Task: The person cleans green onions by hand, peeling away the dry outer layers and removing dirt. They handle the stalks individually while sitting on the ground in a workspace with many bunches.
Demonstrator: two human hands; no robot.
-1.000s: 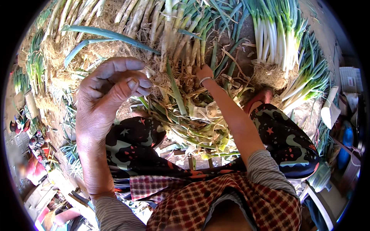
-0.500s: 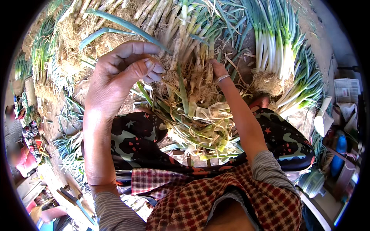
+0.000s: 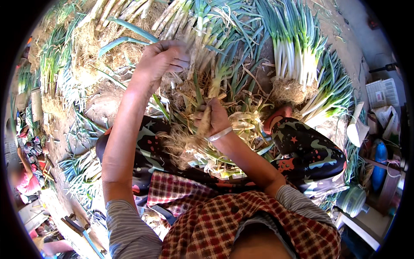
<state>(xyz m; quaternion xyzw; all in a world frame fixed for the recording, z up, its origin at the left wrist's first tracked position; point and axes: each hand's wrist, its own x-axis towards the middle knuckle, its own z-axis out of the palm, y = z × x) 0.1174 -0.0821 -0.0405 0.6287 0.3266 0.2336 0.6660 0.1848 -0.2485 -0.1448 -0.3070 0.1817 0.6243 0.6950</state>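
Note:
My right hand (image 3: 215, 115) is closed round the stalk of a large green onion (image 3: 204, 125). Its root tuft (image 3: 183, 146) hangs down toward my lap, and its green leaves point away from me. Farther off and to the left, my left hand (image 3: 166, 60) is raised with bent fingers, their tips smeared by motion beside the unpeeled onion stalks (image 3: 196, 54). Whether anything is between those fingertips I cannot make out. Under my right hand, a heap of yellowed peeled leaves (image 3: 243, 123) lies between my knees.
To the right stand clean white-stemmed onions (image 3: 297, 56), with another bunch (image 3: 325, 97) behind my right knee. Dry-rooted onions (image 3: 116, 39) are piled at the far left. A white basket (image 3: 383, 93) and a clear plastic bottle (image 3: 351, 200) are at the right. Another person (image 3: 28, 177) sits at the far left.
My right hand has come nearer my body and toward the left, bringing an onion out from the pile. My left hand has shifted right and slightly away from me.

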